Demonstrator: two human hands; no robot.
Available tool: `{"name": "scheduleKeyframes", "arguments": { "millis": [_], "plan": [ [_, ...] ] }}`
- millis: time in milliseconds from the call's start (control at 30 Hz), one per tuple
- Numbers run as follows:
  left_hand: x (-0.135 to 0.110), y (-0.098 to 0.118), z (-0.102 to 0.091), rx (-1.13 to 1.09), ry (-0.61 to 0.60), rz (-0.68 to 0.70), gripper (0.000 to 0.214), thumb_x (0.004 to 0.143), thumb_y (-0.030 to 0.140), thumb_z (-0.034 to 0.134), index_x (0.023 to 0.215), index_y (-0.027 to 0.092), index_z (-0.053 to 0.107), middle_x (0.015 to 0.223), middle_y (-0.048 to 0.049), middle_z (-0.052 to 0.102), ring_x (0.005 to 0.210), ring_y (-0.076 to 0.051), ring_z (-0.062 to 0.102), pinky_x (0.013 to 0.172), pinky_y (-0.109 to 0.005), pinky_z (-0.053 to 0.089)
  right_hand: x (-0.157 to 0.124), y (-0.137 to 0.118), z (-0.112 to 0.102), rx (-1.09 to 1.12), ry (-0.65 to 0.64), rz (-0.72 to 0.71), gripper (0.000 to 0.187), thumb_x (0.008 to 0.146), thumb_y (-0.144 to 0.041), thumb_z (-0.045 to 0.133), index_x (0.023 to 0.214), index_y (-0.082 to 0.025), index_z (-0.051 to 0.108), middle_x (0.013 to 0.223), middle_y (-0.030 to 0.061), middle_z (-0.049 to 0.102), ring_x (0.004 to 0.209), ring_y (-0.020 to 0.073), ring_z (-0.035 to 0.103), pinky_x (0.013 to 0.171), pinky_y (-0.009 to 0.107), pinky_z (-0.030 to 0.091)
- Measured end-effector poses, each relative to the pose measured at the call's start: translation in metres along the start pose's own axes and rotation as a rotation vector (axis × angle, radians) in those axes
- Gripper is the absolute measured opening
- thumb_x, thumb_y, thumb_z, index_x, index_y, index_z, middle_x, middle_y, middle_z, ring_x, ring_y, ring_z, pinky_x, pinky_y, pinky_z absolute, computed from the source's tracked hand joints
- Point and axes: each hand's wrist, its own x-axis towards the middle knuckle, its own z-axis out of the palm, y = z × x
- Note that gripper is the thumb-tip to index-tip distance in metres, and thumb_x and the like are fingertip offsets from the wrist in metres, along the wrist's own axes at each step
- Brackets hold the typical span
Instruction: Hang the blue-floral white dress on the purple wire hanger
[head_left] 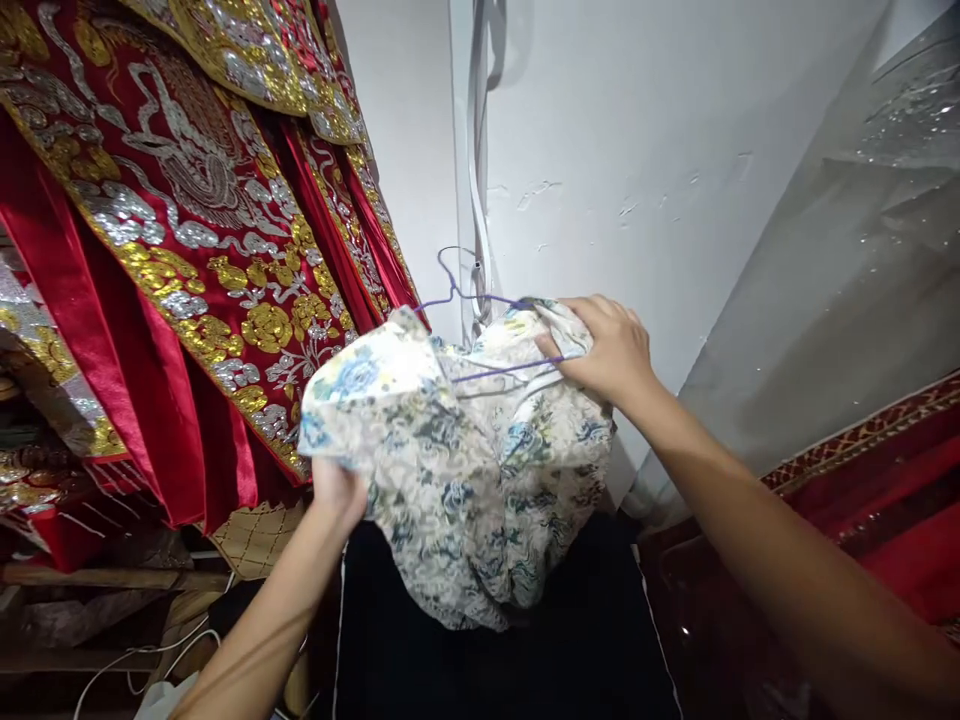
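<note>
A white floral blouse (450,480) with blue and green flowers hangs in front of me on a thin purple hanger (510,370). The hanger's hook rises above the collar, near the wall. My right hand (611,345) is closed on the blouse's right shoulder and the hanger's end, with the thumb by the hanger's lower bar. On the other side, my left hand (339,495) reaches up under the blouse's left sleeve. Cloth covers its fingers, so their grip is hidden.
Red cloth (195,250) embroidered in gold and silver hangs at the left. White cables (476,150) run down the wall (600,130) behind the hanger. Clear plastic sheeting (847,300) covers the right side. Black cloth (495,660) lies below, with a white cord (142,655) at lower left.
</note>
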Motion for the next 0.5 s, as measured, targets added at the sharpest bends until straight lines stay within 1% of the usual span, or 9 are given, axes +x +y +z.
{"name": "scheduleKeyframes", "arguments": {
  "millis": [67, 133, 200, 267, 333, 367, 400, 433, 500],
  "plan": [
    [-0.016, -0.030, -0.009, -0.152, 0.114, -0.132, 0.076, 0.083, 0.083, 0.041, 0.112, 0.018, 0.069, 0.106, -0.0134, 0.075, 0.124, -0.034, 0.060, 0.102, -0.045, 0.050, 0.002, 0.011, 0.000, -0.052, 0.044, 0.064, 0.043, 0.082, -0.043, 0.064, 0.120, -0.020, 0.065, 0.107, 0.0127, 0.064, 0.102, 0.0329, 0.057, 0.088, 0.045, 0.042],
    [-0.034, -0.062, -0.013, -0.210, 0.216, -0.258, 0.068, 0.078, 0.078, 0.058, 0.109, 0.019, 0.070, 0.107, -0.0127, 0.075, 0.125, -0.034, 0.060, 0.106, -0.043, 0.048, -0.008, 0.017, 0.000, -0.082, 0.070, 0.118, 0.045, 0.081, -0.041, 0.064, 0.121, -0.019, 0.064, 0.107, 0.0136, 0.064, 0.104, 0.0341, 0.057, 0.090, 0.048, 0.042],
    [-0.051, -0.091, -0.011, -0.129, 0.268, -0.337, 0.057, 0.070, 0.061, 0.078, 0.107, 0.018, 0.071, 0.110, -0.0115, 0.075, 0.124, -0.033, 0.061, 0.108, -0.042, 0.045, -0.026, 0.017, 0.001, -0.081, 0.058, 0.149, 0.047, 0.078, -0.035, 0.065, 0.123, -0.019, 0.065, 0.110, 0.0139, 0.064, 0.107, 0.0357, 0.057, 0.093, 0.052, 0.042],
    [-0.065, -0.115, -0.001, -0.066, 0.298, -0.369, 0.050, 0.066, 0.042, 0.087, 0.107, 0.019, 0.070, 0.113, -0.0105, 0.075, 0.122, -0.032, 0.063, 0.110, -0.041, 0.044, -0.047, 0.010, 0.007, -0.021, 0.016, 0.147, 0.059, 0.073, -0.023, 0.062, 0.132, -0.019, 0.062, 0.122, 0.0149, 0.063, 0.119, 0.0382, 0.054, 0.101, 0.057, 0.039],
    [-0.073, -0.135, 0.014, -0.102, 0.329, -0.377, 0.045, 0.067, 0.030, 0.085, 0.108, 0.020, 0.070, 0.116, -0.0091, 0.074, 0.122, -0.029, 0.064, 0.110, -0.039, 0.044, -0.066, -0.003, 0.016, 0.150, -0.081, 0.125, 0.072, 0.069, -0.013, 0.054, 0.141, -0.019, 0.057, 0.138, 0.0136, 0.059, 0.134, 0.0369, 0.047, 0.110, 0.059, 0.035],
    [-0.076, -0.143, 0.022, -0.138, 0.356, -0.380, 0.042, 0.069, 0.027, 0.083, 0.108, 0.021, 0.069, 0.117, -0.0083, 0.074, 0.122, -0.029, 0.064, 0.110, -0.038, 0.044, -0.074, -0.012, 0.021, 0.272, -0.155, 0.117, 0.075, 0.068, -0.009, 0.050, 0.142, -0.020, 0.057, 0.141, 0.0116, 0.058, 0.138, 0.0343, 0.046, 0.114, 0.059, 0.033],
    [-0.077, -0.150, 0.029, -0.171, 0.390, -0.394, 0.039, 0.070, 0.024, 0.080, 0.108, 0.021, 0.068, 0.118, -0.0076, 0.074, 0.123, -0.028, 0.064, 0.110, -0.038, 0.045, -0.081, -0.022, 0.026, 0.410, -0.236, 0.123, 0.075, 0.068, -0.008, 0.047, 0.141, -0.021, 0.059, 0.140, 0.0095, 0.061, 0.137, 0.0314, 0.048, 0.116, 0.057, 0.033],
    [-0.078, -0.157, 0.036, -0.198, 0.431, -0.416, 0.038, 0.072, 0.023, 0.077, 0.108, 0.021, 0.068, 0.118, -0.0073, 0.074, 0.124, -0.029, 0.064, 0.110, -0.038, 0.045, -0.087, -0.033, 0.030, 0.551, -0.317, 0.144, 0.072, 0.069, -0.007, 0.045, 0.138, -0.022, 0.062, 0.133, 0.0077, 0.066, 0.132, 0.0290, 0.055, 0.116, 0.055, 0.035],
    [-0.079, -0.167, 0.045, -0.239, 0.526, -0.440, 0.039, 0.075, 0.023, 0.072, 0.113, 0.022, 0.065, 0.121, -0.0073, 0.073, 0.127, -0.029, 0.061, 0.110, -0.039, 0.045, -0.098, -0.056, 0.034, 0.820, -0.423, 0.232, 0.064, 0.072, -0.009, 0.043, 0.130, -0.022, 0.068, 0.117, 0.0064, 0.075, 0.116, 0.0271, 0.066, 0.110, 0.053, 0.043]
  ]
}}
